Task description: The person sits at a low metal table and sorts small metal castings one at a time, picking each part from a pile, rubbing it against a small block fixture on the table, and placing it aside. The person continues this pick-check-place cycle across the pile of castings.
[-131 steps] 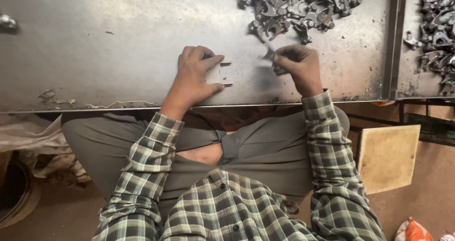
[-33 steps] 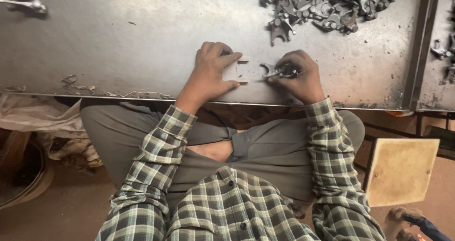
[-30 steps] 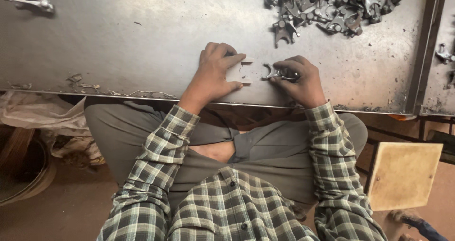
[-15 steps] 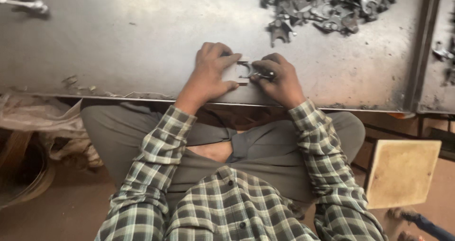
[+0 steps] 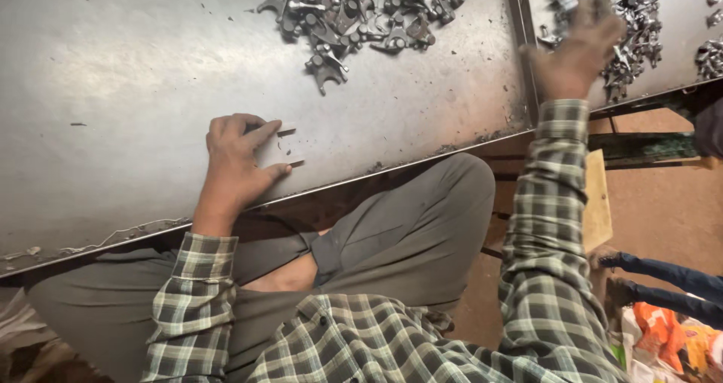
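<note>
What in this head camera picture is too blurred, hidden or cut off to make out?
- Right hand: motion-blurred over the right-hand pile of metal parts; whether it grips anything cannot be told.
- Left hand: its palm hides what lies beneath it on the metal table; only two small pins show.
- Middle pile: cut off by the top edge.
- Person at lower right: cut off by the frame's edge.

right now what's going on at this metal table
A person in a plaid shirt sits at a steel table. The left hand rests flat near the table's front edge, fingers pressing a small flat metal fixture. The right hand reaches out to the right, over a pile of small metal parts on the adjoining surface; it is blurred, so what it holds is unclear. Another heap of dark metal parts lies at the table's far side.
</note>
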Demonstrator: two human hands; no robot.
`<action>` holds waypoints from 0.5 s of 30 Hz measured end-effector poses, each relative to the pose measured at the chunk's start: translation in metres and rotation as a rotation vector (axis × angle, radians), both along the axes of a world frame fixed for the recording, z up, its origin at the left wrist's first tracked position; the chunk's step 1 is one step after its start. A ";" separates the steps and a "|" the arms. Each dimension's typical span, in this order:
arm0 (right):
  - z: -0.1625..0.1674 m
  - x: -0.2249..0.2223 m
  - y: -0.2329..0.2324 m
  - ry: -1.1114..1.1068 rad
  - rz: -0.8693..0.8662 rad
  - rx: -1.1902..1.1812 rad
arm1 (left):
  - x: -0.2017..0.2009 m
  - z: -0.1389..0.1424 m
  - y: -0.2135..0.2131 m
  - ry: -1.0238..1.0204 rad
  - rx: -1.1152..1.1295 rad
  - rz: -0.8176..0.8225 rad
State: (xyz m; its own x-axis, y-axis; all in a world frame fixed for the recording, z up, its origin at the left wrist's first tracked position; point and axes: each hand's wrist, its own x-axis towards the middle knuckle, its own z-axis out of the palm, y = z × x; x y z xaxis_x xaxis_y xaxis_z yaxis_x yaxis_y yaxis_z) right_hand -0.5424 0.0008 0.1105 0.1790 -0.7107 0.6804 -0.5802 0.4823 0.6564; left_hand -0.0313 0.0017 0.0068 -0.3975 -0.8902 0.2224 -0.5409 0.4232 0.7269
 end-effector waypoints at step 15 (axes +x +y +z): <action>-0.094 0.239 -0.042 -1.217 0.594 0.442 | 0.005 0.001 -0.003 0.053 0.005 -0.014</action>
State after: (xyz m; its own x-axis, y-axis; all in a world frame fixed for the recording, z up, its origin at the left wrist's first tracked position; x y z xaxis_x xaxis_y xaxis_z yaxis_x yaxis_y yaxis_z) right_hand -0.3034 -0.0416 0.0165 -0.0051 -0.9292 0.3695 -0.9228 -0.1380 -0.3597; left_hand -0.0266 -0.0009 0.0082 -0.3980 -0.8856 0.2394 -0.4953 0.4271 0.7565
